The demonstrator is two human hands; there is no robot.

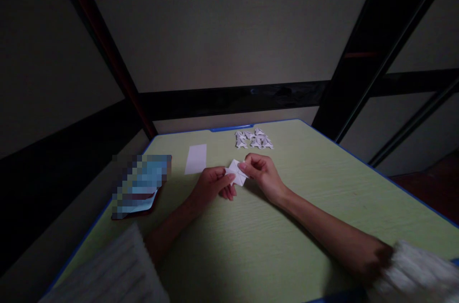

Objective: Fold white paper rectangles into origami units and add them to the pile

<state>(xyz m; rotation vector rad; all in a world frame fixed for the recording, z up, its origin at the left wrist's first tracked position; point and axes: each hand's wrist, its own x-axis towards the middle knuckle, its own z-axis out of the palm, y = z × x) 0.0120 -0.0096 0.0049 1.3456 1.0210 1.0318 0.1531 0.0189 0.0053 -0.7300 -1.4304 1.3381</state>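
Between my two hands, above the middle of the table, is a small piece of folded white paper (235, 170) with several pointed flaps and creases. My left hand (217, 182) pinches its left side, thumb on top and the other fingers curled beneath. On the right side, my right hand (261, 172) grips a flap between thumb and forefinger. Farther back lie several folded white paper figures (256, 140), grouped in rough rows. They look like origami frogs. A flat sheet of white paper (196, 158) rests beyond my left hand.
The pale green table (315, 188) has a blue edge, with a blue strip (231, 128) at its far side. At the left edge lies a blurred-out flat item with a dark red border (143, 188). A panelled wall (229, 26) stands just behind the table.
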